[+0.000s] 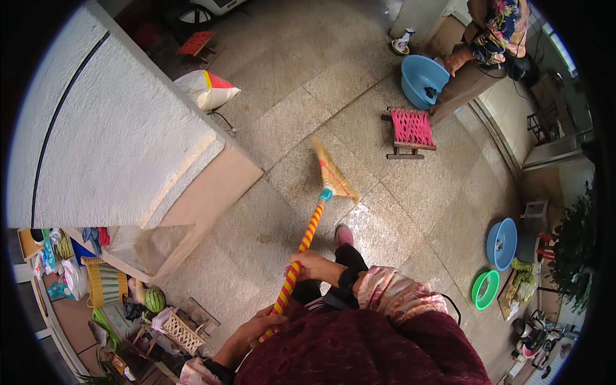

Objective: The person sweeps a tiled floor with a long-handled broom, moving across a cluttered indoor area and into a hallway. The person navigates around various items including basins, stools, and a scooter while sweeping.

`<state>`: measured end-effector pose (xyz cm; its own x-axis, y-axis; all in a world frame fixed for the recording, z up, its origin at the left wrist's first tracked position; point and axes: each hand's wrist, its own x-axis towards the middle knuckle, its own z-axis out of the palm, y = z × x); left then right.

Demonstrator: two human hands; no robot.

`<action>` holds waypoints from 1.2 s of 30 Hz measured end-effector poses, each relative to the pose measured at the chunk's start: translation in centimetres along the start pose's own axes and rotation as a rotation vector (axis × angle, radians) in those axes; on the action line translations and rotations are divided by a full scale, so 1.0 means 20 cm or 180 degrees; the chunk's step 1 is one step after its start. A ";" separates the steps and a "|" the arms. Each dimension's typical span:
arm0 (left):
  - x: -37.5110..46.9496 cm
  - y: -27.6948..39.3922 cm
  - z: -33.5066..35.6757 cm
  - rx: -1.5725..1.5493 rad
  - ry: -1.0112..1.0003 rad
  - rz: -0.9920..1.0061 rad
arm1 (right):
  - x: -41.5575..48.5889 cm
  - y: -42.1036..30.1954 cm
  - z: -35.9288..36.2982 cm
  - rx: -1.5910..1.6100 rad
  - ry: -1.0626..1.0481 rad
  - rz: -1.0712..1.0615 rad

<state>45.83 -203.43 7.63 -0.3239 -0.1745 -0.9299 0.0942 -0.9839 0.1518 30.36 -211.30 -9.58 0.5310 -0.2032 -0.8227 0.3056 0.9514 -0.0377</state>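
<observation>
A broom with a straw head and a red-and-yellow striped handle slants up from my body over the stone floor. My right hand is closed around the middle of the handle. Lower down, near the handle's end, my left hand grips it too. The straw bristles fan out ahead of me, a little blurred, at floor level; whether they touch the floor I cannot tell. Just below the broom head shows a pink shoe on my foot.
A white wall corner juts in at left, a sack beside it. At upper right a person bends by a blue basin and a pink woven stool. Basins stand at right; a watermelon and baskets lie lower left.
</observation>
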 end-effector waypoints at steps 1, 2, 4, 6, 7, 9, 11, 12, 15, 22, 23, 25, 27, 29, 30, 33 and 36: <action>0.03 0.03 0.04 0.0017 -0.0014 0.0068 | -0.01 -0.05 -0.04 -0.0006 -0.0090 -0.0096; 0.07 0.06 0.08 -0.0023 0.0006 0.0081 | 0.00 -0.11 -0.07 0.0181 0.0022 -0.0129; 0.17 0.16 0.17 0.0096 -0.0007 0.0179 | 0.02 -0.24 -0.13 0.0349 0.0104 -0.0218; 0.29 0.28 0.25 0.0443 -0.0011 0.0236 | 0.06 -0.39 -0.22 0.0451 0.0245 -0.0322; 0.36 0.34 0.31 0.0385 -0.0059 0.0260 | 0.07 -0.47 -0.27 0.0592 0.0176 -0.0355; 0.54 0.51 0.43 0.0322 -0.0011 0.0204 | 0.09 -0.71 -0.36 0.0760 0.0254 -0.0379; 0.75 0.66 0.61 -0.0033 -0.0047 0.0581 | 0.10 -0.95 -0.47 0.0503 0.0207 -0.0690; 0.84 0.73 0.70 -0.0202 -0.0054 0.0756 | 0.10 -1.08 -0.52 0.0464 0.0363 -0.0645; 1.05 0.98 0.87 -0.0381 -0.0094 0.0707 | 0.13 -1.45 -0.63 0.0361 0.0808 -0.0693; 1.22 1.35 0.96 -0.1428 -0.0335 0.0707 | 0.34 -1.89 -0.65 0.0009 0.0514 -0.1037; 1.20 1.33 0.96 -0.1672 -0.0469 0.0737 | 0.39 -1.88 -0.64 -0.0049 0.0385 -0.1106; 1.12 1.25 0.93 -0.2172 -0.0563 0.0546 | 0.49 -1.75 -0.58 -0.0669 0.0785 -0.1169; 1.00 1.10 0.95 -0.2416 -0.0435 0.0778 | 0.47 -1.50 -0.56 -0.1863 0.0041 -0.1800; 0.83 0.95 0.95 -0.2140 0.0141 0.0192 | 0.44 -1.23 -0.44 -0.1699 0.0569 -0.0458; 0.75 0.88 0.94 -0.2399 -0.0044 0.0051 | 0.40 -1.13 -0.39 -0.2026 0.0889 -0.0028; 0.55 0.73 0.95 -0.2490 0.0397 0.0138 | 0.22 -0.97 -0.30 -0.1139 0.0113 0.1284; 0.48 0.73 0.96 -0.2193 0.0726 0.0174 | 0.07 -0.99 -0.29 -0.0606 -0.1112 0.1665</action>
<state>26.02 -220.26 7.28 -0.1045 -0.1364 -0.9851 0.7004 -0.7133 0.0245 20.39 -229.15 -13.23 0.8067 0.2648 -0.5282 -0.1908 0.9628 0.1912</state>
